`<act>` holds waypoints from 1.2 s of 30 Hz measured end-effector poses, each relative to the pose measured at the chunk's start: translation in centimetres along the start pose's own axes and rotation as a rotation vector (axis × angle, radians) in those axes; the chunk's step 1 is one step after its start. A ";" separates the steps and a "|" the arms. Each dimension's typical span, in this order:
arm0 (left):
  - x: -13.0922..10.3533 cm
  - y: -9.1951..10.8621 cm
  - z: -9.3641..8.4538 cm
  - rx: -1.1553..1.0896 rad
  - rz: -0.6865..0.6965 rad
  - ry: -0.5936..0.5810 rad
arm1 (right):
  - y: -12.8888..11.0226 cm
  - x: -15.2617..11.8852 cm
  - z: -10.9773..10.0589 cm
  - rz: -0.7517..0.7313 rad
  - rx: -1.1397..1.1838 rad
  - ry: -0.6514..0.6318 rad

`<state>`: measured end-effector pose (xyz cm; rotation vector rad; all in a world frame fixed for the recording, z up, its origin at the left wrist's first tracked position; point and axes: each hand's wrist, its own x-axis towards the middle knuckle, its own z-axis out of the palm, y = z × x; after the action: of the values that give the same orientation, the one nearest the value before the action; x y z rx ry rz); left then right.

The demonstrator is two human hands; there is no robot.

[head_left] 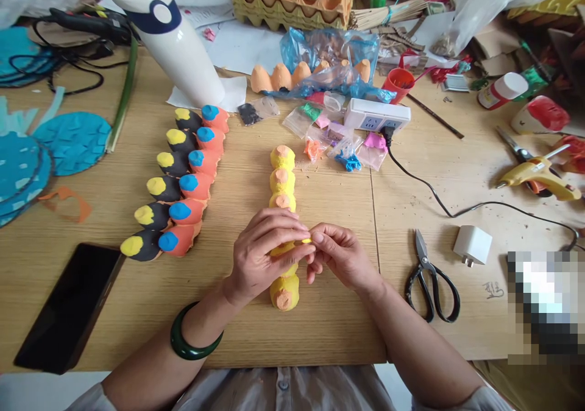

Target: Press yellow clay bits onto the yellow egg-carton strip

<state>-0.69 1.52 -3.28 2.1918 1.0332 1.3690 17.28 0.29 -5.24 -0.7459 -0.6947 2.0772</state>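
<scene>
A yellow strip of egg-carton bumps (284,292) with orange tips runs front to back in the middle of the table. Over its middle bumps is my left hand (265,249), its fingers closed on a small piece of yellow clay (306,240). My right hand (340,254) pinches the same piece from the right side. The hands hide part of the strip. To the left lie two joined rows of bumps, one black (161,189) with yellow tips, the other red (199,182) with blue tips.
A phone (68,307) lies front left, a white bottle (183,52) stands behind. Black-handled scissors (425,265), a white adapter (473,245) and a yellow glue gun (539,176) are at right. Clay packets (347,149) and a power strip (377,115) sit behind the hands, its cord trailing right.
</scene>
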 end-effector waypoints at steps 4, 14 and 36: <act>0.1 0.1 -0.1 -0.008 0.001 0.001 | 0.1 0.0 -0.1 -0.001 -0.012 0.009; 0.0 -0.1 -0.2 0.012 -0.030 -0.004 | -0.1 0.1 0.0 0.006 0.002 0.044; 0.0 0.0 0.0 0.011 -0.033 0.041 | -0.2 0.2 0.0 0.022 0.019 0.032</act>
<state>-0.68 1.52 -3.31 2.1530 1.0899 1.4021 17.23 0.54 -5.14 -0.7780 -0.6512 2.0842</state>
